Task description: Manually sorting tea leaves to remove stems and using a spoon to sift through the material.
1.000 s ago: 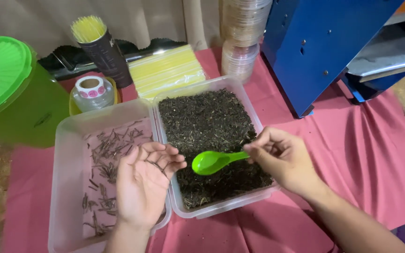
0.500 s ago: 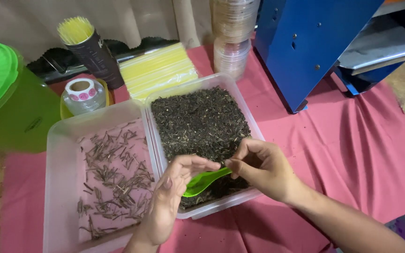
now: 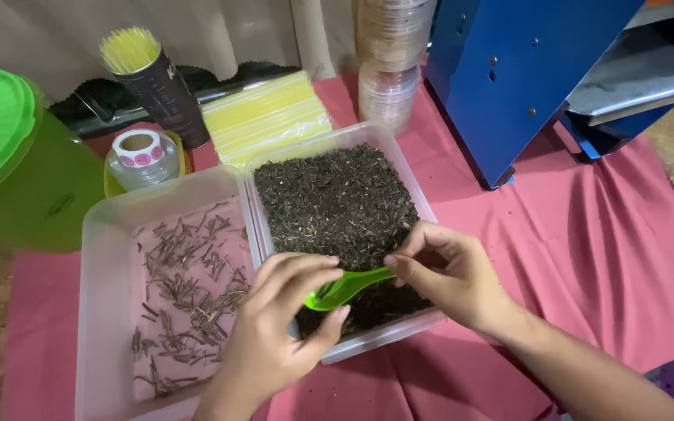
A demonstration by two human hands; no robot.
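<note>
Right hand (image 3: 450, 273): pinching the handle of the green spoon (image 3: 345, 287), firmly grasped.
Left hand (image 3: 278, 331): fingers curled round the spoon's bowl, touching it.
Spoon position: over the near end of the tray of dark leaves (image 3: 337, 203).
Progress: sorting appears partway; stems lie scattered in the left tray (image 3: 111, 234), dark tray largely full.

Hidden and cut-off parts

Bright green plastic spoon (image 3: 346, 287): bowl half covered by left hand (image 3: 274, 335). Clear plastic tray of twigs (image 3: 111, 234) and round green lidded tub (image 3: 9, 156) run off frame.
</note>
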